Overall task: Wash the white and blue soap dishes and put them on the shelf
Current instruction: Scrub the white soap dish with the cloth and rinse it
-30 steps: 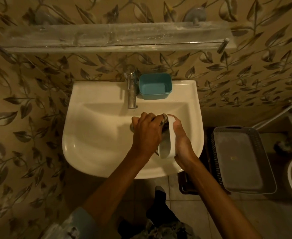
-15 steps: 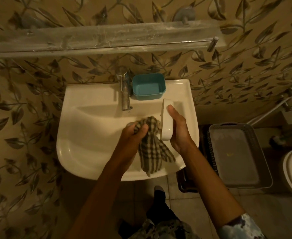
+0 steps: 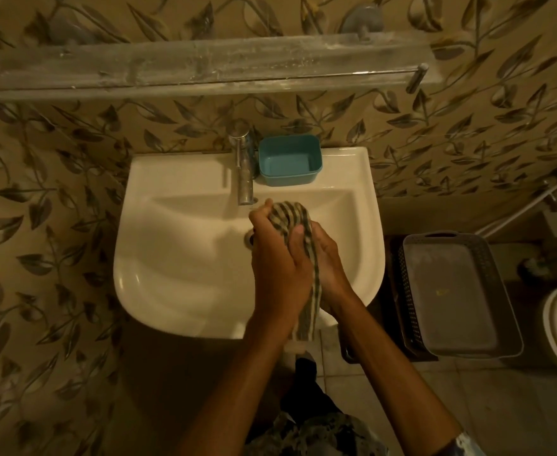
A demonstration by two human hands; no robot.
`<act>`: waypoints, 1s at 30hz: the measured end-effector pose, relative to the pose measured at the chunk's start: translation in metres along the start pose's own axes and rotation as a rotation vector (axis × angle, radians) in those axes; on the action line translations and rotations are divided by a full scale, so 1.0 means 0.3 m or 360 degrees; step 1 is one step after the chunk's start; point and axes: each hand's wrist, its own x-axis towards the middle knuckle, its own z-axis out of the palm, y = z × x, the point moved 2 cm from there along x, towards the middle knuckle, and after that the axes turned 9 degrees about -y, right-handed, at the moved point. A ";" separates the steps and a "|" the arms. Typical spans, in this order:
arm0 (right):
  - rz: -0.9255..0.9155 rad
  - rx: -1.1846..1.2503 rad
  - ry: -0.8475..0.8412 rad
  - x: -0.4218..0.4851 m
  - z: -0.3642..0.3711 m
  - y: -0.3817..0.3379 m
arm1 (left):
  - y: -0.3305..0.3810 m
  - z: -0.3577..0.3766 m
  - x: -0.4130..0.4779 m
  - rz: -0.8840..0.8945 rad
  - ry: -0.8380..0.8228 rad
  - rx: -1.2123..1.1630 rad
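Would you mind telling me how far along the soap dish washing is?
Nothing is finished: the shelf is bare. Both hands, left hand and right hand, work a checked cloth over the sink; the white dish is hidden. The blue dish waits beside the tap.

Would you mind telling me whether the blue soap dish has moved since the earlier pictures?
No. The blue soap dish sits on the back ledge of the sink, right beside the tap, just as before; only the camera view shifted.
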 end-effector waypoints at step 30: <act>-0.0474 -0.0891 -0.0009 -0.009 -0.054 -0.188 | -0.122 -0.097 -0.044 -0.0230 -0.0156 -0.0274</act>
